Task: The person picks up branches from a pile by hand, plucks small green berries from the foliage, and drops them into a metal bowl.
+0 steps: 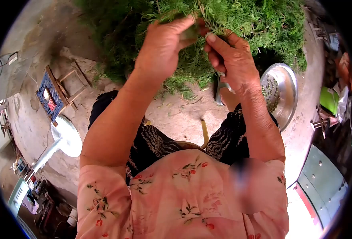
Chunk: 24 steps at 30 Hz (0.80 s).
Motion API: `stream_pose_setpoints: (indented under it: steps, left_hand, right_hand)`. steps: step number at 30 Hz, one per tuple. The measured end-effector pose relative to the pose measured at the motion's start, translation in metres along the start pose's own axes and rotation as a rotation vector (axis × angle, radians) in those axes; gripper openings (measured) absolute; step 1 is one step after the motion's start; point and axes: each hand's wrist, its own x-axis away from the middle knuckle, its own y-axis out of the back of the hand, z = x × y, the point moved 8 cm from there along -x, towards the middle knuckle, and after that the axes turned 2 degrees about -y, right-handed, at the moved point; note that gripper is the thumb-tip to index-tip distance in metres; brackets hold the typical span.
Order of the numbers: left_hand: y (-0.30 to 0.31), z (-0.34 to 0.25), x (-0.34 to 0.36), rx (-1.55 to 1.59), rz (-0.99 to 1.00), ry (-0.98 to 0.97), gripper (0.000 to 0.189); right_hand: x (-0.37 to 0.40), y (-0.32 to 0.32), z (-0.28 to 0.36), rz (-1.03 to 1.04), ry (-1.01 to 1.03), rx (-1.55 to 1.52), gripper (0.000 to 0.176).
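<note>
A big heap of feathery evergreen branches point(271, 28) fills the top of the view. My right hand point(235, 57) is closed at the heap's near edge, thumb and fingers pinching a thin evergreen branch point(202, 8). To its left, my left hand point(160, 47) is slightly blurred, its bent fingers meeting the same branch close to the right fingertips. Part of the left fingers is hidden by foliage and the hand itself. Right of my right forearm stands a wide metal basin point(289, 97) with many small round green pieces point(269, 91) in it.
Under the heap lies a bare floor point(176, 115) with loose sprigs. At left are a small wooden-framed stool point(50, 93) with a blue woven seat and a white pedestal fan point(66, 137). A grey-green panel point(323, 171) and a bright green item point(329, 99) are at right.
</note>
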Motion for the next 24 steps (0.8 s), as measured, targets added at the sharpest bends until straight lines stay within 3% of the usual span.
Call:
stream_pose_setpoints:
  steps: [1, 3, 4, 6, 9, 10, 11, 13, 15, 16, 17, 18, 19, 20, 21, 23, 24]
  left_hand:
    - [0.001, -0.002, -0.003, 0.005, 0.008, 0.000, 0.026]
    - [0.018, -0.010, -0.007, 0.202, -0.166, 0.009, 0.027]
    - [0.016, -0.022, -0.011, 0.232, -0.053, -0.046, 0.013]
    - [0.023, -0.031, -0.013, 0.161, -0.096, -0.066, 0.017]
    - [0.033, -0.034, -0.012, 0.116, -0.163, -0.056, 0.020]
    - [0.035, -0.034, -0.011, 0.113, -0.172, -0.053, 0.023]
    - [0.036, -0.035, -0.010, 0.125, -0.160, -0.054, 0.023]
    - [0.040, -0.035, -0.010, 0.091, -0.167, -0.035, 0.017]
    - [0.042, -0.035, -0.008, 0.098, -0.184, -0.026, 0.017]
    - [0.045, -0.034, -0.008, 0.094, -0.194, -0.017, 0.017]
    - [0.046, -0.034, -0.008, 0.089, -0.203, -0.007, 0.016]
    - [0.045, -0.034, -0.006, 0.086, -0.230, -0.003, 0.016]
    - [0.042, -0.034, -0.006, 0.092, -0.217, -0.003, 0.016]
    - [0.043, -0.033, -0.006, 0.081, -0.228, 0.008, 0.016]
    - [0.044, -0.031, -0.007, 0.069, -0.239, 0.019, 0.016]
    - [0.040, -0.030, -0.009, 0.051, -0.216, 0.021, 0.016]
    - [0.039, -0.030, -0.010, 0.044, -0.220, 0.025, 0.017]
  right_hand:
    - [0.001, 0.006, 0.003, -0.007, 0.004, 0.004, 0.014]
    - [0.004, 0.032, 0.015, -0.123, 0.069, 0.247, 0.019]
    - [0.005, 0.051, 0.020, -0.168, 0.084, 0.316, 0.019]
    - [0.010, 0.096, 0.029, -0.252, 0.162, 0.408, 0.019]
    - [0.042, 0.185, 0.031, -0.500, 0.080, 0.516, 0.021]
    - [0.056, 0.228, 0.025, -0.526, 0.363, 0.778, 0.020]
    - [0.085, 0.260, 0.006, -0.717, 0.021, 0.545, 0.021]
    - [0.150, 0.322, -0.036, -0.791, -0.039, 0.707, 0.032]
    - [0.239, 0.383, -0.105, -0.951, -0.234, 0.763, 0.037]
    - [0.291, 0.408, -0.145, -0.967, -0.435, 0.894, 0.036]
    - [0.352, 0.453, -0.211, -0.943, -0.517, 0.828, 0.033]
    - [0.419, 0.481, -0.274, -0.844, -0.793, 0.802, 0.029]
    - [0.460, 0.455, -0.296, -0.632, -1.270, 0.769, 0.027]
    - [0.485, 0.430, -0.296, -0.538, -1.480, 0.810, 0.027]
    - [0.500, 0.437, -0.302, -0.478, -1.460, 1.003, 0.028]
    - [0.509, 0.506, -0.364, -0.236, -1.209, 1.230, 0.025]
    - [0.482, 0.509, -0.357, -0.345, -0.976, 1.197, 0.023]
